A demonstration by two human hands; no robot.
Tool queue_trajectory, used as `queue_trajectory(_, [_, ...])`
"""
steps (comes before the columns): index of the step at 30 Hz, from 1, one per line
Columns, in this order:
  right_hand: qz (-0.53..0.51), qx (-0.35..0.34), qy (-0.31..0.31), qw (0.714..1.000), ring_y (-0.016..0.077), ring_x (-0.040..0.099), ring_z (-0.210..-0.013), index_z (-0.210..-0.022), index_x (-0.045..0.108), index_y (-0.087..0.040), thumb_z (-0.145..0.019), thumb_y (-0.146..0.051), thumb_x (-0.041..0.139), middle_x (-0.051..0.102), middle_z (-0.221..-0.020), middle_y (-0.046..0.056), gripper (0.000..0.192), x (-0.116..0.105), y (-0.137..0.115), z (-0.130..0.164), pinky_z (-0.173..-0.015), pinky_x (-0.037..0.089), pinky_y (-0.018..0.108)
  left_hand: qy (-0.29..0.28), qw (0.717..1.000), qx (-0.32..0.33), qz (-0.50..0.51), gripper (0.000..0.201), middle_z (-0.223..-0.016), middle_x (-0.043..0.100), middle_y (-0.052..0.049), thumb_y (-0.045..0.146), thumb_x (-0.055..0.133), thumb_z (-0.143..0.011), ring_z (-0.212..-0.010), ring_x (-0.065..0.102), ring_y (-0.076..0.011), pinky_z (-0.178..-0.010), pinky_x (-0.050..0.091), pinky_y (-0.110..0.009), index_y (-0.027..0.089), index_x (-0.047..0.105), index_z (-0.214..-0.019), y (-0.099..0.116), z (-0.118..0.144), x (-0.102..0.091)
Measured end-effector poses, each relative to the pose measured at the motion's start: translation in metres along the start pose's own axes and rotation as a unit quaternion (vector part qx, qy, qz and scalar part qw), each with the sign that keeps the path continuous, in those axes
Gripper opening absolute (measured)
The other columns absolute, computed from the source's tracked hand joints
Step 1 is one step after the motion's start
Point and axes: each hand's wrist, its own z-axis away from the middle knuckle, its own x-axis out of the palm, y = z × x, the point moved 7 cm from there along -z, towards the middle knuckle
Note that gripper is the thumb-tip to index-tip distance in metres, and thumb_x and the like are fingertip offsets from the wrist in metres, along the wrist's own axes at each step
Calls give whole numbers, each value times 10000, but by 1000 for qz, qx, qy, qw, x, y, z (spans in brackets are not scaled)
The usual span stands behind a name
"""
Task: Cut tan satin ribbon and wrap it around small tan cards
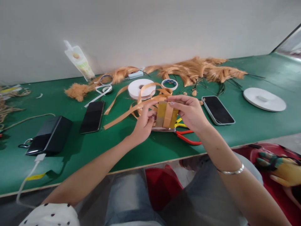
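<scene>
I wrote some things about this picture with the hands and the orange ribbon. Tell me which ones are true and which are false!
1. Both hands hold a small yellow card wrapped in orange ribbon. True: the left hand and right hand grip it.
2. The table is blue. False: it is green.
3. Red-handled pliers lie under the right hand. True.
4. Only one phone is on the table. False: a dark phone lies left and a light-cased phone right.
5. The white plate holds food. False: nothing lies on it.
</scene>
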Motion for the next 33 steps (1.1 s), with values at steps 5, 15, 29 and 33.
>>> queue_trajectory(5, [-13, 69, 9, 997, 132, 628, -714, -742, 752, -205, -622, -202, 757, 727, -801, 10, 121, -2, 7, 1, -650, 486, 261, -6, 983, 76, -167, 370, -1137, 556, -61, 92, 412, -867, -994, 575, -160, -862, 507, -327, 255, 640, -1109, 9, -1, 1])
queue_trajectory(15, [-52, 106, -31, 993, 141, 644, -791, -710, 752, -197, -648, -337, 778, 727, -814, 23, 155, 8, 14, 4, -726, 506, 250, 64, 975, 138, -161, 255, -948, 661, -47, 215, 447, -929, -916, 597, -155, -831, 478, -313, 214, 702, -942, 25, 0, -11])
queue_trajectory(29, [-50, 10, -75, 996, 163, 675, -915, -790, 759, -222, -678, -301, 762, 751, -890, 18, 137, 8, -2, 3, -804, 511, 267, 4, 989, -70, -128, 207, -614, 543, 12, 232, 526, -830, -582, 502, -112, -551, 389, -218, 164, 511, -636, -6, -8, -1])
queue_trajectory(33, [-3, -9, -70, 997, 153, 679, -893, -795, 756, -222, -654, -193, 763, 754, -880, 7, 144, 6, -1, 1, -837, 505, 281, -14, 989, -86, -115, 271, -572, 465, 32, 248, 525, -827, -553, 440, -93, -540, 353, -212, 166, 434, -586, -4, -7, 2])
